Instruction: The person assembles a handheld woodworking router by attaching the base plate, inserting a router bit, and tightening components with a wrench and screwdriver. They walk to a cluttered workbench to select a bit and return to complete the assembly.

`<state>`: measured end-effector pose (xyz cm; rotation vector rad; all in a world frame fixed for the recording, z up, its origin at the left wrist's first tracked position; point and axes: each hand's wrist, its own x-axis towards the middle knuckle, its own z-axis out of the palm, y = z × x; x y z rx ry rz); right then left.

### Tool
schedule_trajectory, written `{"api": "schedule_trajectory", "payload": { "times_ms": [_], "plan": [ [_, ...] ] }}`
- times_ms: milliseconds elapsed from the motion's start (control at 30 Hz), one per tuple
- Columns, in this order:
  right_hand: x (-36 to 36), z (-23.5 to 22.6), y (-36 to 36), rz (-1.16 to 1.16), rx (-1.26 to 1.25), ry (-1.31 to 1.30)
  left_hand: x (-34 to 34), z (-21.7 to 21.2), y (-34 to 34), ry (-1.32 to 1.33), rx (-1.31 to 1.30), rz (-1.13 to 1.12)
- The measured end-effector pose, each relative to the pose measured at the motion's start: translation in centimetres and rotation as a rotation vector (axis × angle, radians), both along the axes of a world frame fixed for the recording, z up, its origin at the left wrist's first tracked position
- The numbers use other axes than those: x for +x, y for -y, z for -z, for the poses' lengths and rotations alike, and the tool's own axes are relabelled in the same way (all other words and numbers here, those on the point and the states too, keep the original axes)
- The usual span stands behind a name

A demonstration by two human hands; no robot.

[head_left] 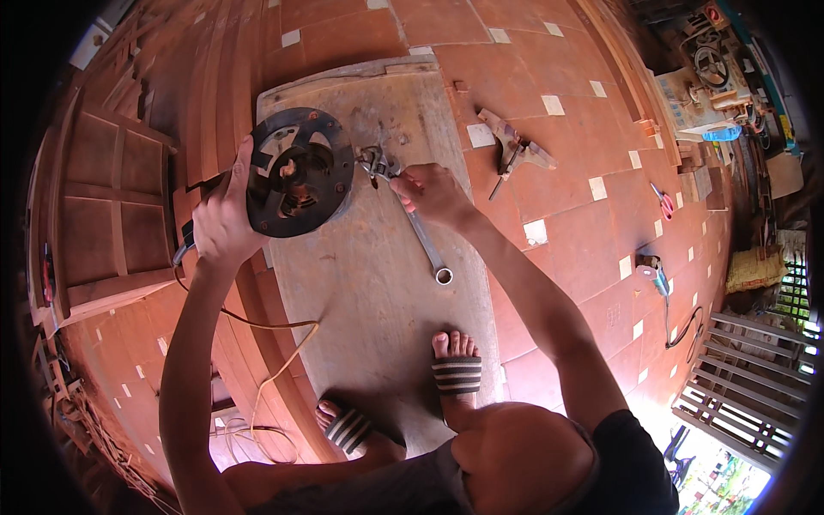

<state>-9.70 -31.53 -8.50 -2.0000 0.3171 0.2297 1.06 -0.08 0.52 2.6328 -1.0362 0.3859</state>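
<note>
**Wrench on the disc, both hands busy**

Upper left of centre in the frame, the round dark metal disc (300,172) stands tilted on its edge on the worn board (378,283) I squat on. It sits right against my left hand (221,219), which is wrapped around its lower left rim, thumb up along the edge, fingers curled closed behind it.

Just right of the disc, my right hand (432,193) is closed around the shaft of a long silver wrench (412,219). The wrench head lies at the disc's right edge, touching or nearly touching it; its ring end points down toward the middle of the frame, resting on the board.

Below, my two feet in striped sandals (457,375) stand on the board's lower end. A thin yellowish cord (275,343) trails from under my left hand down to the lower left. On the red tiled floor (584,103) to the upper right lies a wooden-handled tool (513,148), well apart from my hands; farther right are red-handled scissors (663,202) and a small power tool (654,275) with a cable. Wooden panels (112,206) stack along the left edge.
</note>
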Motion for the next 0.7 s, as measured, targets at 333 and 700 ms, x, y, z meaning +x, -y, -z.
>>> {"api": "schedule_trajectory", "payload": {
  "times_ms": [333, 700],
  "plan": [
    [-1.9, 9.6, 3.5, 0.367, -0.594, 0.518, 0.1, 0.4, 0.1, 0.012, -0.033, 0.008],
    [5.4, -1.0, -1.8, 0.155, 0.367, -0.127, 0.1, 0.4, -0.2, 0.029, 0.002, -0.006]
  ]
}}
